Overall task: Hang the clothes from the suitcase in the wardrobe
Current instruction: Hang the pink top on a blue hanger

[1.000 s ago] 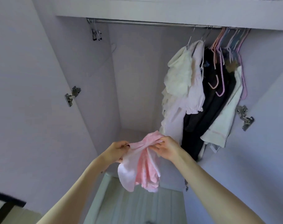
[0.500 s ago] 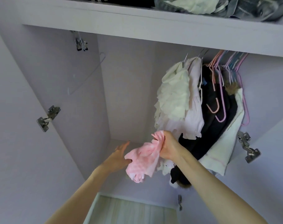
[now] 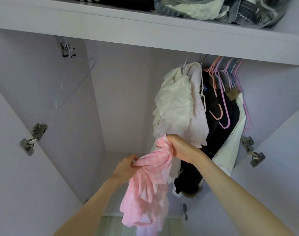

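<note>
A person stands before an open wardrobe (image 3: 121,103) and holds a pink garment (image 3: 150,188) up inside it with both bare hands. The right hand (image 3: 180,148) grips the garment's upper end in a closed fist, fingers curled round a bunched twist of the cloth, just below and in front of the clothes already on the rail. The left hand (image 3: 125,168), lower and to the left, pinches another gathered fold of the same garment between curled fingers and thumb. The cloth stretches in a short band between the two hands, and the rest hangs loose beneath them, down toward the bottom of the view.

At upper right, a cream ruffled top (image 3: 174,103) and a pale pink blouse (image 3: 196,123) hang side by side on light hangers, touching each other. Beside them are a dark garment (image 3: 217,133) and a white one (image 3: 230,150), its collar edged in brown fur (the rail itself is hidden behind the shelf edge). Several bare pink and purple hangers (image 3: 223,106) dangle among these clothes. On the left side wall a thin wire hanger (image 3: 77,84) hangs alone, well apart from the rest, with a cluster of metal clips (image 3: 67,49) above it. Metal door hinges (image 3: 33,138) show on both sides of the opening. On the shelf (image 3: 145,33) overhead sit a black item with white stripes (image 3: 111,0) and a clear bag stuffed with denim and pale fabric (image 3: 222,9).
</note>
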Available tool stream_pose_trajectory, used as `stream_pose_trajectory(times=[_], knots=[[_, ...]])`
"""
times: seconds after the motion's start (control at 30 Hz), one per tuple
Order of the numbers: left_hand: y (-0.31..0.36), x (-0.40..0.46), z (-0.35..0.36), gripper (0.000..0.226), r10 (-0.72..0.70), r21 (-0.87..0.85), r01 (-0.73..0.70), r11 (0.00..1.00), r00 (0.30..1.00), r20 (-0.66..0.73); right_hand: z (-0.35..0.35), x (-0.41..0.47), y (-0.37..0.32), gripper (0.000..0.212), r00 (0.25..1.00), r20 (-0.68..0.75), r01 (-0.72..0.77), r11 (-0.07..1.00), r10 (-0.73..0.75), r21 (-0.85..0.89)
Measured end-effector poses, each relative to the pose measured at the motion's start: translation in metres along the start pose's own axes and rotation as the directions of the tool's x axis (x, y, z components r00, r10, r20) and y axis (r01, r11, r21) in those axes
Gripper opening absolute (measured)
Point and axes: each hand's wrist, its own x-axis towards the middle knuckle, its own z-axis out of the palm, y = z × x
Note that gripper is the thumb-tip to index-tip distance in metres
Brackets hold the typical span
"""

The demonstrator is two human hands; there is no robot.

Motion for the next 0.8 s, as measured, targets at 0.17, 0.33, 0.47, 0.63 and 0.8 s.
stream_pose_trajectory(times=[0.17, 0.33, 0.47, 0.63, 0.8], knots=[[-0.004, 0.002, -0.011, 0.035, -0.202, -0.647, 0.117, 0.754, 0.978, -0.058, -0.015, -0.013, 0.02, 0.026, 0.967, 0.242, -0.024, 0.973, 0.08, -0.228], [0.001, 0.0, -0.024, 0.04, -0.123, -0.765, 0.039, 0.643, 0.991, -0.052, -0.018, -0.006, 0.044, 0.044, 0.944, 0.234, -0.195, 0.965, 0.234, -0.178], [0.003, -0.009, -0.034, 0.048, 0.045, -0.701, 0.007, 0.713, 0.997, 0.056, 0.002, 0.01, 0.053, 0.043, 0.932, 0.177, -0.353, 0.905, 0.317, 0.236], [0.003, -0.022, -0.044, 0.048, 0.18, -0.643, -0.036, 0.765, 0.97, 0.16, 0.041, 0.026, 0.049, 0.031, 0.913, 0.209, -0.403, 0.706, 0.349, 0.582], [-0.022, -0.026, -0.052, 0.038, 0.04, -0.566, 0.075, 0.821, 0.981, 0.188, 0.046, 0.042, 0.049, 0.027, 0.929, 0.05, -0.322, 0.732, 0.367, 0.601]])
